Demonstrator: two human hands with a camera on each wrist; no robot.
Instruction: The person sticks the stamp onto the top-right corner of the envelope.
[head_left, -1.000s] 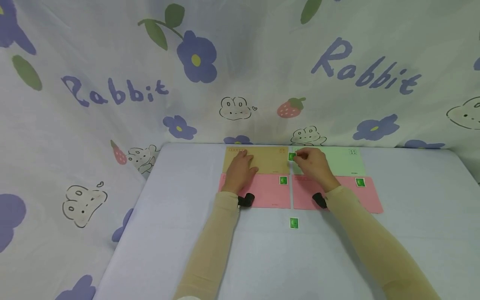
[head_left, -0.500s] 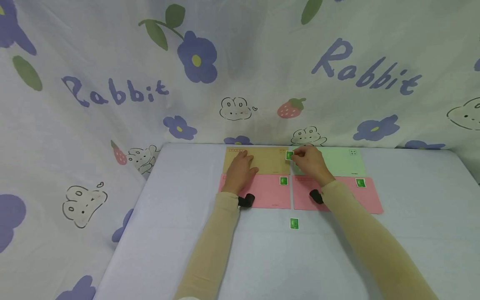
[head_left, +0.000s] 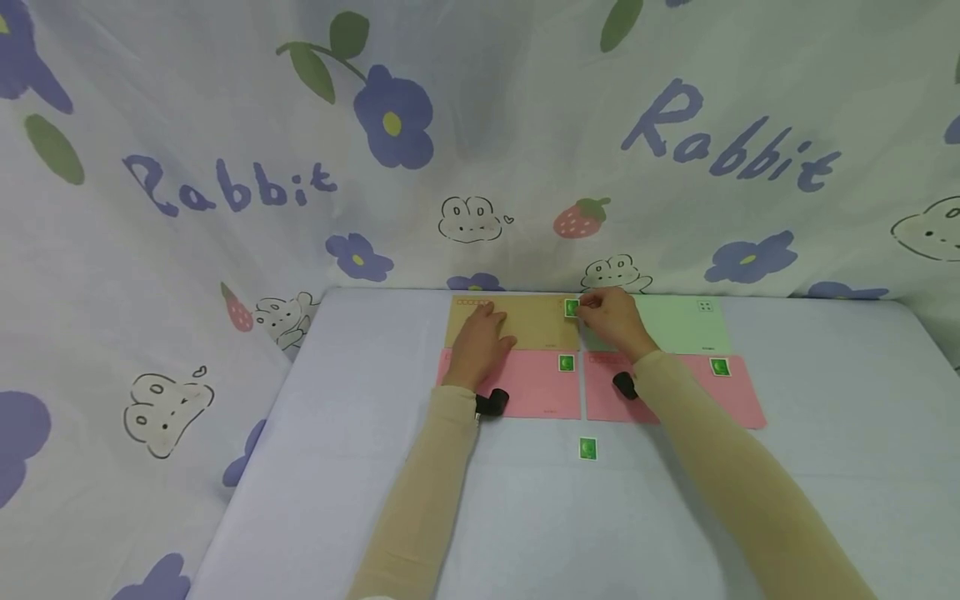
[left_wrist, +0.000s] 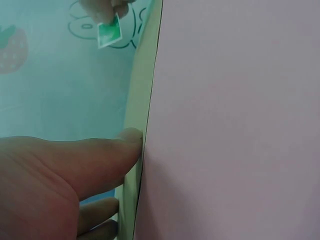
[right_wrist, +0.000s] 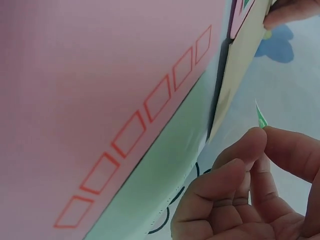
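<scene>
In the head view my left hand (head_left: 478,346) rests on the tan envelope (head_left: 532,329), fingers stretched out flat. The left wrist view has its thumb lying along the envelope's edge. My right hand (head_left: 615,321) pinches a small green stamp (head_left: 572,308) between thumb and index finger, over the tan envelope's top right corner. Seen from the right wrist, the stamp (right_wrist: 261,119) stands nearly edge-on at the fingertips, apart from the envelope. Beneath the right hand lies a pale green envelope (head_left: 686,329), partly covered by it.
Nearer me lie a left pink envelope (head_left: 536,396) and a right pink envelope (head_left: 738,400), each bearing a green stamp at its top right. A loose green stamp (head_left: 588,448) lies on the white table (head_left: 600,517). A patterned cloth (head_left: 525,167) hangs behind.
My right hand has moved left with the pinched stamp, from the gap between the tan and green envelopes to over the tan envelope's corner. The left hand has stayed still.
</scene>
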